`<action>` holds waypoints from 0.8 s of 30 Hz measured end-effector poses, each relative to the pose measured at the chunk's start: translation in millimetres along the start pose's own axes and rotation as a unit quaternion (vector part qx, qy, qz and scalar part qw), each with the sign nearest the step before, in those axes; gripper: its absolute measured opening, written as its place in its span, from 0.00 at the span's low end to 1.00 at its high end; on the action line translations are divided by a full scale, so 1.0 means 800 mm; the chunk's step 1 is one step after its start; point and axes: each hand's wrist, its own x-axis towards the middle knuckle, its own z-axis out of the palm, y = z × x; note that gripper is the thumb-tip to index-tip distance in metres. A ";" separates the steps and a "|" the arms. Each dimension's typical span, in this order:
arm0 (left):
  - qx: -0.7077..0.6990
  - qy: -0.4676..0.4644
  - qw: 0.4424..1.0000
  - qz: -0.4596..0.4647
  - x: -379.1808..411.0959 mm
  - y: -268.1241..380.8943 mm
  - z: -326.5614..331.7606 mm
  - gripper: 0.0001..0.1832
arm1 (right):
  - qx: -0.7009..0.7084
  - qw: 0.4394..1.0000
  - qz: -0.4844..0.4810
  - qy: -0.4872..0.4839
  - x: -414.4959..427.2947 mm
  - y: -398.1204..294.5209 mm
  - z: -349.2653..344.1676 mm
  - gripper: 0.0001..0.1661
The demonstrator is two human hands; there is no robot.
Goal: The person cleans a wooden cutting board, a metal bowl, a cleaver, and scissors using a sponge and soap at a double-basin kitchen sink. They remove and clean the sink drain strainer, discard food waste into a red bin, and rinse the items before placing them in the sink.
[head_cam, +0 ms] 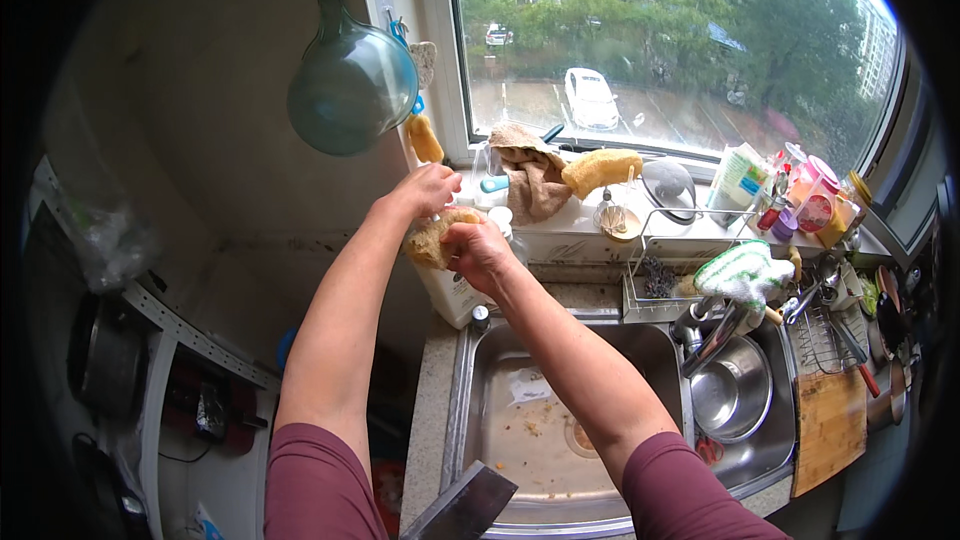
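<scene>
My right hand (480, 251) grips a piece of dried loofah (435, 240) between thumb and fingers. Just above it, my left hand (426, 191) reaches over with curled fingers; what they touch is hidden. A large white jug (454, 296) stands behind the loofah at the sink corner, its upper part covered by the loofah and my hands. Beside my right hand is a bottle with a white cap (500, 217). Below my forearms lies the steel sink basin (540, 427), with food scraps and a whitish scrap on its floor.
On the windowsill are a brown cloth (532, 180), another loofah (602, 171) and a glass lid (667, 191). A glass pan (352, 90) hangs at upper left. The faucet (716, 337) carries a green-white cloth (746, 277), near a steel bowl (731, 390) and a wooden board (829, 427).
</scene>
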 end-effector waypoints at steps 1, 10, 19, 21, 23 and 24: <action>-0.032 -0.001 0.999 -0.011 0.000 -0.007 0.004 0.19 | 0.017 1.000 0.009 -0.010 -0.001 -0.001 0.001 0.24; -0.060 -0.026 0.995 -0.080 0.006 -0.013 0.011 0.18 | 0.070 0.994 0.013 -0.079 -0.002 0.005 -0.010 0.30; 0.034 -0.037 0.999 -0.007 0.005 -0.020 0.015 0.18 | 0.067 0.993 0.021 -0.089 -0.003 0.001 -0.013 0.31; -0.031 -0.020 0.997 -0.070 0.002 -0.010 0.019 0.18 | 0.046 0.996 0.019 -0.074 -0.003 -0.001 -0.013 0.32; -0.039 -0.016 0.995 -0.092 -0.001 -0.008 0.021 0.18 | 0.046 0.996 0.019 -0.069 -0.004 0.000 -0.012 0.32; -0.068 -0.016 0.994 -0.085 -0.002 -0.008 0.022 0.18 | 0.046 0.996 0.018 -0.068 -0.004 0.000 -0.011 0.32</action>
